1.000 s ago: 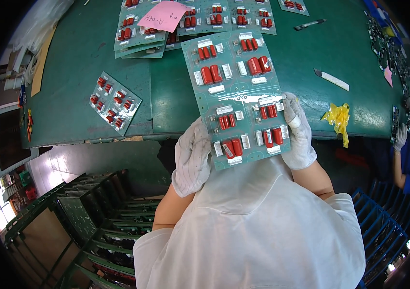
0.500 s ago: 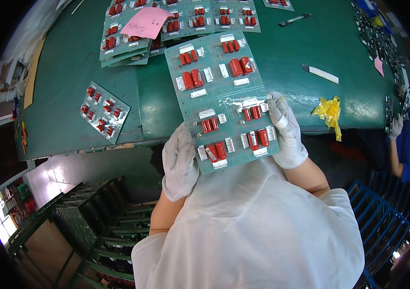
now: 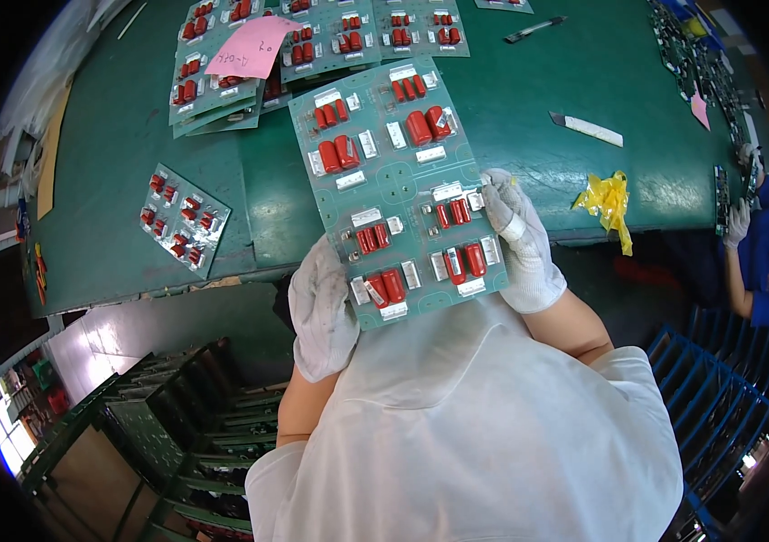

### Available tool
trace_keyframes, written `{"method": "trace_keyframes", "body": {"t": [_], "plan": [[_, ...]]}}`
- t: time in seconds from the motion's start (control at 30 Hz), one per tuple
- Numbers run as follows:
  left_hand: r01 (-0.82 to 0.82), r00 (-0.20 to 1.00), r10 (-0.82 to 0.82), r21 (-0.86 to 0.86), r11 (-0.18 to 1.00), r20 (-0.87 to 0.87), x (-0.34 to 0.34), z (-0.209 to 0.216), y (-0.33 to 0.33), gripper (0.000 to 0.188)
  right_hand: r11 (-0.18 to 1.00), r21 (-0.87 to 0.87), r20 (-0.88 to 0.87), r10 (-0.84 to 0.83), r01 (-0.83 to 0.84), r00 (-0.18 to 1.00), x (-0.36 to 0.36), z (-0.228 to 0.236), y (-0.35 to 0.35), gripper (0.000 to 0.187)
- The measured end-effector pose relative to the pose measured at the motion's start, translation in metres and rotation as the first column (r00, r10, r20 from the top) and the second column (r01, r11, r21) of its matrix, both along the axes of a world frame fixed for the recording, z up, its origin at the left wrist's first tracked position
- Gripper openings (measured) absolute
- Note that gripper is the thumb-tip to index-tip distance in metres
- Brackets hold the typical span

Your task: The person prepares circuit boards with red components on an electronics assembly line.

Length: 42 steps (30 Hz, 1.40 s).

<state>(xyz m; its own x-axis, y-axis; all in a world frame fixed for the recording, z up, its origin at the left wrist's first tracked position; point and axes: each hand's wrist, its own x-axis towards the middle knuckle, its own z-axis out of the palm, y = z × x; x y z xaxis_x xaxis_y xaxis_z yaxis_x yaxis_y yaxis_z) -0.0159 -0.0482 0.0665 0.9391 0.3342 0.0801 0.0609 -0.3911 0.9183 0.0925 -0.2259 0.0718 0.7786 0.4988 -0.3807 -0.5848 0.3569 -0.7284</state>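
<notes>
Between my gloved hands I hold a large green circuit board (image 3: 392, 192), tilted, its near edge close to my white shirt. It carries red cylindrical capacitors and white connectors in several groups. My left hand (image 3: 323, 303) grips the near left edge, its fingertips partly hidden beneath the board. On the right edge, my right hand (image 3: 522, 237) is closed, thumb near the top face and the other fingers mostly out of sight. A smaller circuit board (image 3: 185, 221) with red parts lies on the green table (image 3: 312, 253) to the left.
Stacked circuit boards (image 3: 222, 108) at the far side bear a pink paper note (image 3: 252, 47). To the right lie a pen (image 3: 535, 29), a utility knife (image 3: 588, 128) and a crumpled yellow plastic bag (image 3: 608, 208). A co-worker's gloved hand (image 3: 737, 224) handles a board at far right.
The whole scene has shifted slightly left in view. The board in my hands has tilted a little, and the bright glare across its middle is gone. Both hands keep their grip.
</notes>
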Motion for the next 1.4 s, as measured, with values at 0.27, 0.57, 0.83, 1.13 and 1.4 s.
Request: {"method": "trace_keyframes", "body": {"t": [0.27, 0.57, 0.83, 1.13, 1.4], "plan": [[-0.012, 0.999, 0.011, -0.033, 0.999, -0.048, -0.001, 0.006, -0.001, 0.041, 1.000, 0.028, -0.016, 0.004, -0.003, 1.000, 0.000, 0.000, 0.000, 0.026], [-0.032, 0.999, 0.038, 0.318, 0.947, -0.014, -0.003, 0.000, -0.001, 0.040, 0.999, 0.049, -0.052, 0.002, 0.001, 0.999, 0.001, -0.002, 0.000, 0.025], [-0.021, 0.987, -0.001, -0.135, 0.991, -0.164, 0.000, 0.005, 0.003, 0.041, 0.995, 0.101, -0.027, -0.016, 0.018, 1.000, 0.001, -0.004, -0.002, 0.027], [-0.026, 1.000, 0.026, 0.258, 0.966, 0.005, -0.002, 0.003, -0.001, 0.037, 0.997, 0.077, 0.002, -0.016, 0.016, 1.000, 0.002, -0.005, -0.002, 0.030], [-0.037, 0.999, 0.042, 0.215, 0.976, -0.022, -0.004, 0.006, -0.002, 0.034, 0.997, 0.075, 0.036, 0.015, -0.017, 0.999, 0.000, -0.009, -0.005, 0.024]]}}
